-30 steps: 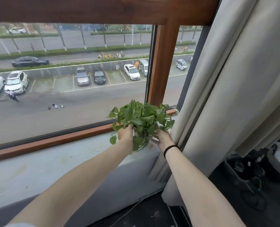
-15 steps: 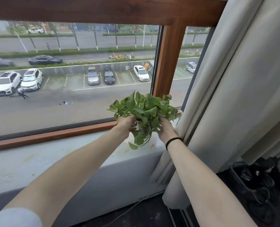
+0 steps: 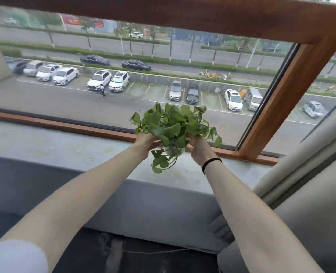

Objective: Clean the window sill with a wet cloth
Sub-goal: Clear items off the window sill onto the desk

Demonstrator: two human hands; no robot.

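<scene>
A small potted plant (image 3: 173, 125) with green heart-shaped leaves is held up above the grey window sill (image 3: 64, 142). My left hand (image 3: 146, 141) grips its left side and my right hand (image 3: 197, 148) grips its right side; the pot itself is mostly hidden by leaves and fingers. A trailing stem hangs below the pot. The sill shows faint yellowish stains. No cloth is in view.
A wooden window frame (image 3: 285, 99) with a vertical post stands to the right, and its low rail (image 3: 64, 126) runs along the sill's back edge. A pale curtain (image 3: 310, 164) hangs at the right. Dark floor lies below the sill wall.
Both hands have lifted the plant off the sill's right corner and carried it leftward, away from the curtain. The view has swung left along the sill.
</scene>
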